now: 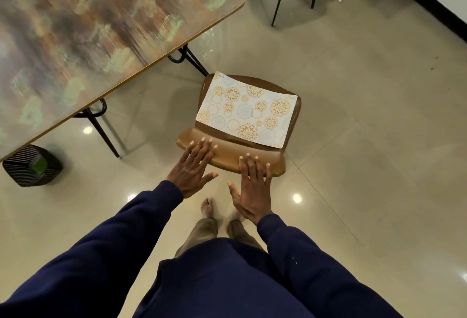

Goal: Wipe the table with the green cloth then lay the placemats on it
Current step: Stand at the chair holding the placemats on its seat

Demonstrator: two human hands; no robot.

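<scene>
Table (pixel 101 39): top motion-blurred; wiped or not, cannot judge. Chair (pixel 232 153) off its right edge carries the placemat (pixel 247 110) flat across the seat, reaching the seat's right edge. Left hand (pixel 194 168) and right hand (pixel 252 186) both released, fingers straight, empty, over the chair's near edge. Risk: thin mat offers no lip; a push slides it floorward. 1 mat or a stack: unclear. Green scrap (pixel 39 166) in bin (pixel 17 168): unidentifiable.

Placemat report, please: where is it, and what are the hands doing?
Left hand and right hand open, empty, at the chair backrest. Placemat flat on the seat, untouched. Table to the left; nothing seen blocking.
</scene>
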